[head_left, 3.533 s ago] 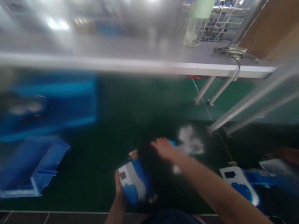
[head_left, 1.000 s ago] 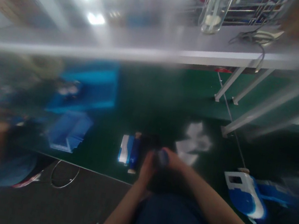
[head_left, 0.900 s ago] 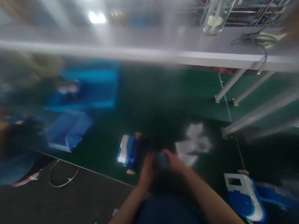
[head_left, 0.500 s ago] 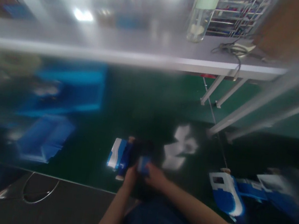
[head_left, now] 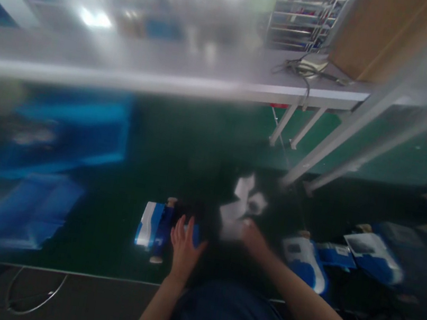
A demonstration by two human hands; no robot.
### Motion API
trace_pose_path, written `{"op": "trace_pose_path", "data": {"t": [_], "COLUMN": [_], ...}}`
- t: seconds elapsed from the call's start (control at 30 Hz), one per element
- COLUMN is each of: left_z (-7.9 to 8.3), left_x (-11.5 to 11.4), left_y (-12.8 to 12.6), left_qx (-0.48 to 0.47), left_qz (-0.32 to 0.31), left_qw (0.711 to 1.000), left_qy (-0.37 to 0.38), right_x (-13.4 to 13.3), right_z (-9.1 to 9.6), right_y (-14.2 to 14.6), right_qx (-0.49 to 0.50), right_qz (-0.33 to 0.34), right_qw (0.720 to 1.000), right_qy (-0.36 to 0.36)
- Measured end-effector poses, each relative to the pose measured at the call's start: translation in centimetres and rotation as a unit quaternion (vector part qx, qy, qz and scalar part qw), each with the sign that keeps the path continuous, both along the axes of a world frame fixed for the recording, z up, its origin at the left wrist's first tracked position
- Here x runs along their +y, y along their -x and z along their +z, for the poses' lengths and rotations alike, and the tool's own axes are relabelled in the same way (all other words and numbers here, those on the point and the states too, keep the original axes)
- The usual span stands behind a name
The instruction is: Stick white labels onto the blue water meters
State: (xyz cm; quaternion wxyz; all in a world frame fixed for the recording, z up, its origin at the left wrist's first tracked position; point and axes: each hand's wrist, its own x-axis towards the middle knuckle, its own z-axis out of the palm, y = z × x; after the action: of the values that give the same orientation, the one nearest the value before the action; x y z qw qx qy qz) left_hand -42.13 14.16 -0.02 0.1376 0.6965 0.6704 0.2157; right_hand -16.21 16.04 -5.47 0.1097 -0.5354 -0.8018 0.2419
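Observation:
My left hand (head_left: 184, 249) is open with its fingers spread. It is over a small blue item (head_left: 196, 235), mostly hidden behind it; whether they touch is unclear. My right hand (head_left: 255, 240) is at the edge of several loose white pieces (head_left: 234, 212) that look like paper. Its fingers are blurred and look curled, and I cannot make out whether they grip a piece. Left of my left hand, a blue-and-white packet (head_left: 149, 224) lies beside a dark blue roll-like object (head_left: 163, 231) with tan ends.
Blue-and-white packets (head_left: 308, 265) lie to the right on the dark green surface. At the left are a blurred blue bin (head_left: 107, 133) and a folded blue piece (head_left: 35, 211). A shelf (head_left: 224, 88) with a cable (head_left: 304, 72) and carton (head_left: 387, 41) runs across the back.
My left hand has opened and spread its fingers over the small blue item. My right hand has left that item and moved right to the white pieces. The view has shifted.

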Motion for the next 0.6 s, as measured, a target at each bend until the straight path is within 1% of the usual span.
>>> {"op": "trace_pose_path", "data": {"t": [0.1,0.17,0.23,0.33,0.4,0.43,0.47,0.53,0.6], "left_z": [1.1,1.6,1.9,2.1,2.2,2.2,2.1,1.8,1.4], "left_x": [0.8,1.2,1.4,1.4,1.2,1.0,0.8,0.3,-0.3], "left_y": [-0.2,-0.5,-0.7,-1.2,-1.4,-1.5,-1.5,-1.5,-1.4], "left_qx": [-0.009,-0.026,-0.045,-0.070,-0.076,-0.076,-0.075,-0.076,-0.081], "left_qz": [-0.066,-0.084,-0.085,-0.092,-0.099,-0.102,-0.105,-0.108,-0.113], "left_qw": [0.998,0.996,0.995,0.993,0.992,0.991,0.991,0.990,0.988], "left_qy": [-0.022,-0.016,-0.007,0.011,0.027,0.036,0.043,0.057,0.070], "right_x": [0.7,1.2,1.6,1.8,1.5,1.2,0.9,0.3,-0.2], "right_z": [-0.5,0.0,0.9,2.2,2.5,2.4,2.1,1.5,1.1], "right_y": [-1.2,-1.4,-1.5,-1.5,-1.3,-1.2,-0.9,-0.1,0.6], "right_qx": [0.031,0.056,0.077,0.088,0.082,0.071,0.056,0.033,0.026], "right_qz": [-0.031,-0.042,-0.044,-0.009,0.030,0.035,0.027,-0.013,-0.044], "right_qw": [0.999,0.997,0.995,0.992,0.991,0.991,0.993,0.993,0.992], "right_qy": [0.027,0.026,0.042,0.089,0.104,0.104,0.105,0.111,0.117]}}
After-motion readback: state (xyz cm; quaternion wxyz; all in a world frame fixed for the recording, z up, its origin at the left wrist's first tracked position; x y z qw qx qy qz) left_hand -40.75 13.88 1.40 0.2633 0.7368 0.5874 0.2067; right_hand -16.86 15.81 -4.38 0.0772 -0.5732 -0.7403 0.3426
